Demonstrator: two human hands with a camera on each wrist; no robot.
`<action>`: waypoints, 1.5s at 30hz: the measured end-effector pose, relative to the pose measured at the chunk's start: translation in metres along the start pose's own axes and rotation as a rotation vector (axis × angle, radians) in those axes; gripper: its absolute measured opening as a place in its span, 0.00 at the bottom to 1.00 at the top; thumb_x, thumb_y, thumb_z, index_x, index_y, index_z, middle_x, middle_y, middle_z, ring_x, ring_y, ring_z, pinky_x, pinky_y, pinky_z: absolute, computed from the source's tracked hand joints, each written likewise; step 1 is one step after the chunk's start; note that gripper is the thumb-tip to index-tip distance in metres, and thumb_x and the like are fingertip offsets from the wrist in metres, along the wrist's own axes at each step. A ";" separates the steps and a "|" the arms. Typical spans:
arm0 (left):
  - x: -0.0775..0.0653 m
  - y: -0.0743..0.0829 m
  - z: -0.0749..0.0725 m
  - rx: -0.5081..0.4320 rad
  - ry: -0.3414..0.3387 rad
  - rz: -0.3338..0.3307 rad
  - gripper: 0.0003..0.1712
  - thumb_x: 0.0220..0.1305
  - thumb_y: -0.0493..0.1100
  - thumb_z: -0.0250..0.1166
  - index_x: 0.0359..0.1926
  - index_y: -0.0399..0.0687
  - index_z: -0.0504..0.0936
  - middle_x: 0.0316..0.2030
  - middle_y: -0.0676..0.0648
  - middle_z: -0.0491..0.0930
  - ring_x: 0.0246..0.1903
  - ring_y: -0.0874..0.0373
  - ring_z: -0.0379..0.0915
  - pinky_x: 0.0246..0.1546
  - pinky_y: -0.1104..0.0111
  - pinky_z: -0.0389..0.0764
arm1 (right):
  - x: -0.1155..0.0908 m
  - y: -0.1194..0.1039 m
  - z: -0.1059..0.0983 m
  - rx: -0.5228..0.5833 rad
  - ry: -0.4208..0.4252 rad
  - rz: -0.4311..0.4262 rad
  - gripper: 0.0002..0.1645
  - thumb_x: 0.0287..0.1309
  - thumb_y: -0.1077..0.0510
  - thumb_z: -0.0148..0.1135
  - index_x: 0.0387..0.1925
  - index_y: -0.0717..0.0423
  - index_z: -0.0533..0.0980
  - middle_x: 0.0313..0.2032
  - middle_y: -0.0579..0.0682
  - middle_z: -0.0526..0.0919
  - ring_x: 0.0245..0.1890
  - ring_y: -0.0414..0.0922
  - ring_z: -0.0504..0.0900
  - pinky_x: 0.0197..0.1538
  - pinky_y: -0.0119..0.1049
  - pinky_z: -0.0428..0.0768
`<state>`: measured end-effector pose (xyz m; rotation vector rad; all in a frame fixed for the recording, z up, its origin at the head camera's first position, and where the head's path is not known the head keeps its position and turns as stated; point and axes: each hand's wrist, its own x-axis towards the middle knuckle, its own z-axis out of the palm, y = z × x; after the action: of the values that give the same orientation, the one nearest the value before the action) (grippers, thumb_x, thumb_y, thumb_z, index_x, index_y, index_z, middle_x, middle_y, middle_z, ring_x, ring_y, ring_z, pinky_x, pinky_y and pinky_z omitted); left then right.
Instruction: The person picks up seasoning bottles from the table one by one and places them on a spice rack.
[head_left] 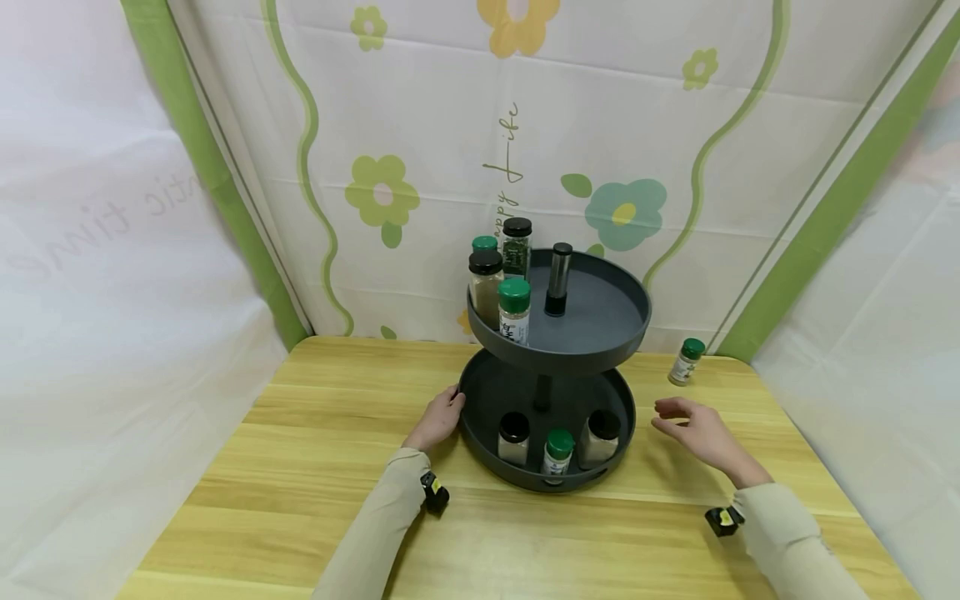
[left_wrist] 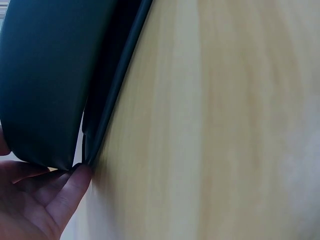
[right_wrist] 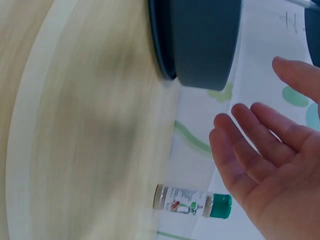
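Observation:
A dark grey two-tier turntable [head_left: 570,360] stands on the table. My left hand [head_left: 437,418] grips the left rim of its lower tier; in the left wrist view its fingers [left_wrist: 70,195] lie against the tier's edge. To the right of the turntable, my right hand [head_left: 701,433] hovers with relaxed fingers and holds nothing. Behind it a small green-capped spice jar [head_left: 684,367] stands on the table; in the right wrist view this jar is below the fingers [right_wrist: 265,145], apart from them.
Several spice jars [head_left: 514,312] with green and black caps crowd the upper tier's left side. On the lower tier's front sit two black-capped jars [head_left: 513,442] and a green-capped jar [head_left: 557,457]. A metal post [head_left: 558,279] rises from the upper tier. A flowered curtain [head_left: 450,125] hangs behind the table.

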<state>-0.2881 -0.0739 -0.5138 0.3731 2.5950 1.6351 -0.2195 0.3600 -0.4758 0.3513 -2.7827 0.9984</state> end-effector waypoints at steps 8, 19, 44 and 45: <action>0.000 0.001 -0.001 -0.001 -0.006 0.006 0.26 0.76 0.43 0.42 0.69 0.35 0.60 0.65 0.35 0.63 0.65 0.43 0.56 0.63 0.52 0.60 | 0.006 0.016 -0.007 -0.079 0.048 0.077 0.32 0.65 0.47 0.57 0.56 0.71 0.70 0.50 0.68 0.77 0.50 0.64 0.75 0.47 0.55 0.76; 0.000 -0.001 -0.001 0.002 -0.006 0.010 0.26 0.76 0.43 0.42 0.69 0.35 0.60 0.65 0.35 0.63 0.65 0.43 0.56 0.64 0.52 0.60 | 0.016 0.039 -0.011 -0.075 0.067 0.190 0.42 0.65 0.38 0.51 0.59 0.75 0.65 0.53 0.74 0.72 0.52 0.67 0.72 0.50 0.57 0.73; -0.002 0.001 -0.001 -0.008 -0.009 -0.010 0.25 0.76 0.44 0.42 0.68 0.36 0.61 0.65 0.36 0.63 0.65 0.43 0.57 0.63 0.52 0.60 | 0.046 0.057 -0.022 0.004 0.137 0.408 0.55 0.62 0.32 0.49 0.62 0.82 0.54 0.59 0.78 0.61 0.57 0.71 0.64 0.55 0.59 0.68; -0.003 0.001 -0.001 -0.011 -0.010 -0.009 0.26 0.76 0.44 0.42 0.68 0.36 0.61 0.65 0.36 0.63 0.65 0.43 0.56 0.63 0.52 0.60 | 0.048 0.057 -0.022 0.002 0.141 0.412 0.56 0.61 0.32 0.49 0.62 0.82 0.54 0.59 0.78 0.62 0.57 0.70 0.64 0.55 0.59 0.69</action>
<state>-0.2856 -0.0749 -0.5125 0.3676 2.5753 1.6404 -0.2793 0.4090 -0.4820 -0.2958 -2.7793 1.0559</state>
